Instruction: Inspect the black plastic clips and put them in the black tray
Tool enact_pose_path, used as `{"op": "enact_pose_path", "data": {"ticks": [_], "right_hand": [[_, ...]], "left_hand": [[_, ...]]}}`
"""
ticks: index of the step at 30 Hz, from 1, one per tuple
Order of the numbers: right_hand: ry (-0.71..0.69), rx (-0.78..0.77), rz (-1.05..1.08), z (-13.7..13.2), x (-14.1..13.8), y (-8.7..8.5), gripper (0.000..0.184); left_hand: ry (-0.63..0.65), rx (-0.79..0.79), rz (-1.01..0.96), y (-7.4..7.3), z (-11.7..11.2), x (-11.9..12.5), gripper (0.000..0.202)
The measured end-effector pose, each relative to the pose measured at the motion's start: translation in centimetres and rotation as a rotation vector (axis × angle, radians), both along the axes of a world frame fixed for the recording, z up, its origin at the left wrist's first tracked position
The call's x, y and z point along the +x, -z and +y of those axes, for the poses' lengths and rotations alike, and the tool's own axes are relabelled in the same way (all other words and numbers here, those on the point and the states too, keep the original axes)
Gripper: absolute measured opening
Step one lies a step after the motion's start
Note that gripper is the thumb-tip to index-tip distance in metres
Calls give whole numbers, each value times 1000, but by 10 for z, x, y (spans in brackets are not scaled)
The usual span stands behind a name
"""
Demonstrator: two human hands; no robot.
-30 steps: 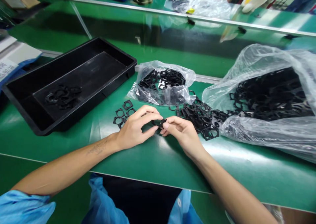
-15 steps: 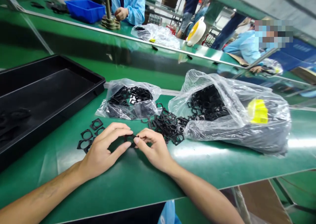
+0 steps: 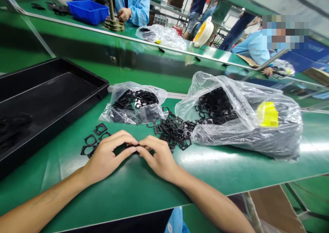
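My left hand (image 3: 109,157) and my right hand (image 3: 158,157) meet over the green table (image 3: 108,202), both pinching a small black plastic part (image 3: 132,145). Fingers cover most of that part, so its full shape is hidden. Left of my left hand lie several flat black ring-shaped pieces (image 3: 90,140). Beyond my right hand spreads a loose pile of similar black pieces (image 3: 174,132). It spills from the mouth of a large clear plastic bag (image 3: 244,142) with a yellow label (image 3: 268,114). A smaller clear bag (image 3: 110,114) of black pieces lies behind my hands.
A deep black tray (image 3: 84,99) with some dark parts takes up the left side. Across a metal-edged divider are a blue bin (image 3: 88,15), a press-like stand (image 3: 113,20) and co-workers in blue sleeves (image 3: 140,7). A cardboard box (image 3: 275,209) stands below the table's right edge.
My fingertips have come together on the black part, which now lies flatter between them. My left hand has closed onto it from a wider spread.
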State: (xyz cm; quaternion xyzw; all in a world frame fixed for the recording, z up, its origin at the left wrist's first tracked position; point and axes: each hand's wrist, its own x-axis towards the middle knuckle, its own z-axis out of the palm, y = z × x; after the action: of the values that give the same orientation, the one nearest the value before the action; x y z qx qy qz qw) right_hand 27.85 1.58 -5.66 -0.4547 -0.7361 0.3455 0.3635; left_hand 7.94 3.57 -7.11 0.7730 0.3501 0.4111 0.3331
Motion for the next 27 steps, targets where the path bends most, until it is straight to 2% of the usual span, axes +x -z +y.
{"op": "enact_pose_path", "data": {"ticks": [4,9,15,27], "right_hand": [[-14,-45,52,0,0,0,15],[-5,-46,80,0,0,-2,14],[86,21,105,1,0,-4,13],[102,-3,141,0,0,-4,14]], "left_hand": [[-3,-102,-13,0,1,1,9],[-30,-136,-45,2,1,1,10],[-148,-250,-168,4,1,3,11],[-219,-232,-217,0,0,4,10]]}}
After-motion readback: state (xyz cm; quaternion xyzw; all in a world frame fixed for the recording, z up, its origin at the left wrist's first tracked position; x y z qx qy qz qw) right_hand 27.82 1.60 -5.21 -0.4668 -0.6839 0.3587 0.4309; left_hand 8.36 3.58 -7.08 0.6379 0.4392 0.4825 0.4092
